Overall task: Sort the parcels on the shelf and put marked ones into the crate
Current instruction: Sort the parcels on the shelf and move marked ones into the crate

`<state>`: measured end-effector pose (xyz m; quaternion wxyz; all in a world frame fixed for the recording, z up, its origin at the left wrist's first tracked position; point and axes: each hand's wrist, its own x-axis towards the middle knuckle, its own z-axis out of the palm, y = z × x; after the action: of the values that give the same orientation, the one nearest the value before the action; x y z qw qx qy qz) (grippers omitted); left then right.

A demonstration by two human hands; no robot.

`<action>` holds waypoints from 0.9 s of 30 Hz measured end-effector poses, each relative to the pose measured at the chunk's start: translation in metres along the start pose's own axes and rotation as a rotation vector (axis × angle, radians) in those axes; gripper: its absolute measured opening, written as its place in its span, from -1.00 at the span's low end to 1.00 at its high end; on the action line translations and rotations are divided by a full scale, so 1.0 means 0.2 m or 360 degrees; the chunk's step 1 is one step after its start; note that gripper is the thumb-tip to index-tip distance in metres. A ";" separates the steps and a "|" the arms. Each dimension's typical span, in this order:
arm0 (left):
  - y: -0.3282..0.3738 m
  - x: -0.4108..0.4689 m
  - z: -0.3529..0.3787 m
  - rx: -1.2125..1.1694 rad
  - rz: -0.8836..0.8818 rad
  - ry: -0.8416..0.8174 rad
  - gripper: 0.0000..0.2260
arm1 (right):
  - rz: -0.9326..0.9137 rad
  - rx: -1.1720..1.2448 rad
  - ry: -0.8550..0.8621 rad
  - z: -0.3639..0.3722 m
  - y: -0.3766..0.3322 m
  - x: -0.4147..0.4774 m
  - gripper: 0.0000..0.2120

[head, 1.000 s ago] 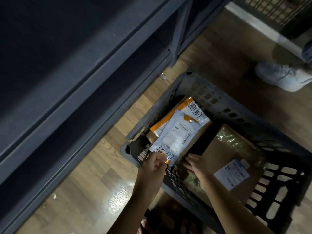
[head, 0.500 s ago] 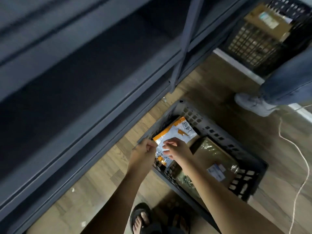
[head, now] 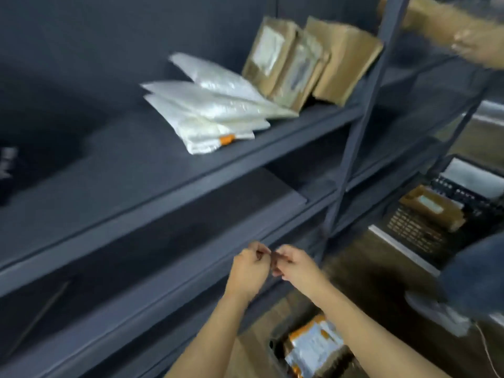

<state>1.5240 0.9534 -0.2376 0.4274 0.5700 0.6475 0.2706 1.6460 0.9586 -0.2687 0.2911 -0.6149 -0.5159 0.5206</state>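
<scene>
- The left hand [head: 249,268] and the right hand [head: 296,266] have come up out of the crate [head: 275,350]. The view has lifted too, so the shelf [head: 163,165] now fills most of the picture.
- Both hands are close together in front of a lower shelf edge, with curled fingers and fingertips touching. They are blurry, so I cannot tell if they pinch something small or hold nothing.
- The crate is at the bottom edge, on the floor, below the right arm. An orange and white parcel [head: 313,343] lies inside it.
- The shelf is dark grey metal with long flat boards, one above the other. A thin grey post [head: 354,132] stands up at its right end.
- On the upper board lies a pile of white soft parcels [head: 207,110]. The lowest one has a small orange mark.
- Just beside the pile, to the right, three brown parcels [head: 286,64] stand on edge and lean on each other.
- Past the post, higher up, is another brown package [head: 450,31], very blurry.
- The floor [head: 368,268] is brown wood planks and a bit shiny.
- A second crate [head: 414,230] sits on the floor at the right, with a brown box [head: 431,205] in it.
- Another person's leg [head: 477,271] in blue trousers and a pale shoe [head: 436,309] show at the right edge.
- A thin white cord [head: 488,347] lies on the floor near the shoe.
</scene>
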 end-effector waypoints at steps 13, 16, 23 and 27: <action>0.60 -0.34 -0.72 -0.0166 0.0260 0.0470 -0.82 | -0.0701 -0.0257 0.0174 -0.11 -1.11 -0.34 -0.93; 0.61 -0.34 -0.81 -0.0213 0.0269 0.0523 -0.79 | -0.0794 -0.0317 0.0310 -0.10 -1.23 -0.33 -0.92; 0.58 -0.21 -1.11 -0.0269 0.0292 0.0537 -0.79 | -0.0815 -0.0462 0.0485 -0.04 -1.52 -0.07 -0.55; 0.52 -0.09 -1.35 -0.0241 0.0324 0.0526 -0.79 | -0.0711 -0.0643 0.0597 0.00 -1.62 0.16 -0.48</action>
<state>1.3436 0.9931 -0.0142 0.3274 0.5465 0.6257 0.4501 1.5363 1.0863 0.0111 0.3598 -0.6169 -0.6679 0.2096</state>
